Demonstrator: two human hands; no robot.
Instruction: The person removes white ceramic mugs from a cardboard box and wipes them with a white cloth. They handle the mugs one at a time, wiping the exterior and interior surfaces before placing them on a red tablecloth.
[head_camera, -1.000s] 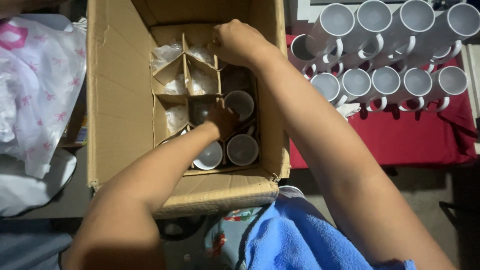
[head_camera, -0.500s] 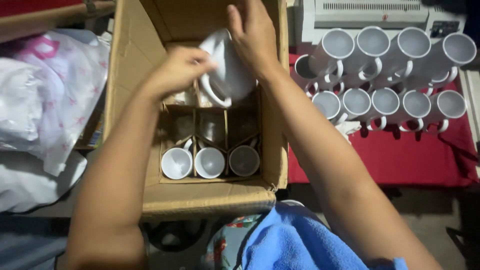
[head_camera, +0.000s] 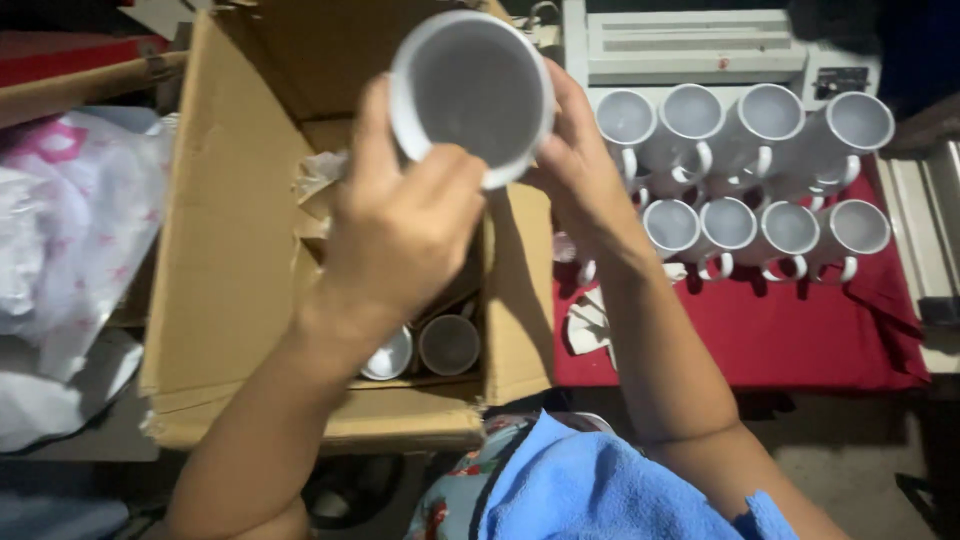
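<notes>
Both hands hold one white mug (head_camera: 472, 95) above the open cardboard box (head_camera: 235, 250), its mouth turned toward the camera. The left hand (head_camera: 400, 230) wraps the mug's lower side, with fingers curled onto the rim, and the right hand (head_camera: 570, 165) cups the opposite wall, so the grip is closed on the mug from two sides. To judge from this, the step in hand is lifting the mug clear and looking it over; a firm hold on the body rather than the rim edge would serve best, since the glaze looks smooth and likely slippery.

Below the hands, two more mugs (head_camera: 448, 343) stand in the box near its front wall, beside crumpled wrapping paper (head_camera: 318, 175). To the right, rows of white mugs (head_camera: 760, 225) stand upright on the red cloth (head_camera: 760, 335) covering the bench, toward its far edge, touching or nearly touching one another. A grey machine (head_camera: 700, 45) sits behind them.
</notes>
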